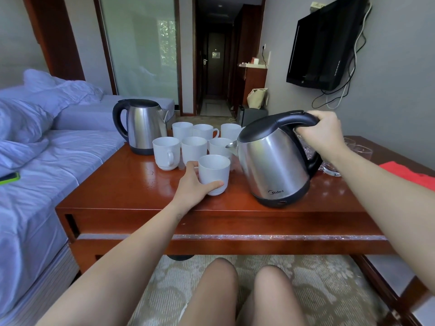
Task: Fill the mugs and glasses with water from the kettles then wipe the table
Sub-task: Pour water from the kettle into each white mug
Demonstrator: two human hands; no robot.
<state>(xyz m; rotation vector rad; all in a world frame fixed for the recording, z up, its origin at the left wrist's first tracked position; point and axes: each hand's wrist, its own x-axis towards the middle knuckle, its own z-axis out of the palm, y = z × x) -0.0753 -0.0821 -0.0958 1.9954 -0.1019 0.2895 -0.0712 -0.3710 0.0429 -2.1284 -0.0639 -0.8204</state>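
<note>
My right hand [322,135] grips the black handle of a steel kettle [275,161], which is tilted with its spout toward the mugs. My left hand [195,184] holds the nearest white mug [214,172] on the wooden table [131,189], fingers curled around its base. Behind it stand several more white mugs [194,147] in two rows. A second steel kettle [141,125] stands upright at the table's back left. Clear glasses [357,149] sit behind my right arm, partly hidden. A red cloth [409,172] lies at the table's right edge.
A bed with white sheets [35,161] runs along the table's left side, with a green-edged phone [10,178] on it. A TV [324,43] hangs on the right wall. My knees [247,290] are just below the table's front edge.
</note>
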